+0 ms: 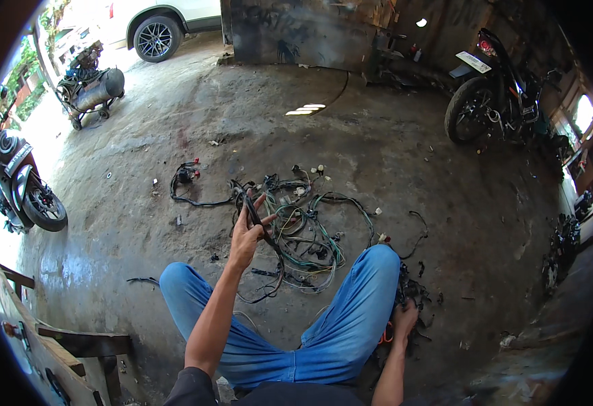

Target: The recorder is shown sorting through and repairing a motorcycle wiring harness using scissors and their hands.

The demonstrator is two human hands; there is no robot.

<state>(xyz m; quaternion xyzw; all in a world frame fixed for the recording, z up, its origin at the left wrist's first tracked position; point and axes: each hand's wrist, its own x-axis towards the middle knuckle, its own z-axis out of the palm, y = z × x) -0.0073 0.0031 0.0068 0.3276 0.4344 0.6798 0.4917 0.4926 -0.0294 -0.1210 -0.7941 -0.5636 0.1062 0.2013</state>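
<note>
the nearer left hand [246, 238], fingers partly spread, clasps a long black tape-wrapped cable bundle [253, 211] slanting from ahead-left of them to behind-right, while the right hand [405, 317], well rightward near small dark scraps [406, 292], shows no readable grip.

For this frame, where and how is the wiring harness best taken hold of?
Probably by its thick dark trunk, from the near left, where the left hand meets it: it gathers into one strand there, while thinner wires to its right sprawl in loops.
</note>
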